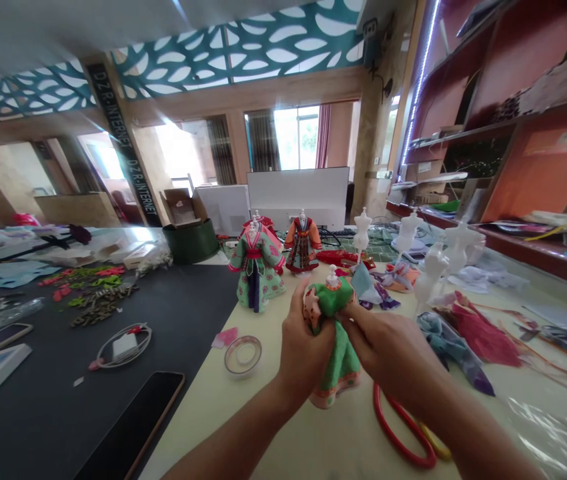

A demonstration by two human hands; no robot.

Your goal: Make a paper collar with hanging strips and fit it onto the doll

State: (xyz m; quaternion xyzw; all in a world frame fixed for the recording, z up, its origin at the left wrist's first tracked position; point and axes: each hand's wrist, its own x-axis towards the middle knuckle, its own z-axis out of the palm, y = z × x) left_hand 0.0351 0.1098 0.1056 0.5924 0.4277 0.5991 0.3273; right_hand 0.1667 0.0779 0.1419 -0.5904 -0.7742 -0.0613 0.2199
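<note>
A small white dress form [332, 277] wears a green doll dress [341, 357] with a pale pink patterned border at its hem. My left hand [303, 340] is closed around the waist of the dress from the left side. On the right, the fingers of my right hand [376, 333] pinch the green cloth at the waist. Both sets of fingertips meet there, and the cloth partly hides them. Just below my right forearm lie scissors with red handles [406, 437].
Dressed doll forms, one in light green [258, 267] and one in orange and dark red [302, 243], stand beyond my hands. A tape roll [243, 355] lies left. Bare white mannequins [431, 270] and cloth pieces [483, 330] are right. A phone [136, 427] rests on the dark table.
</note>
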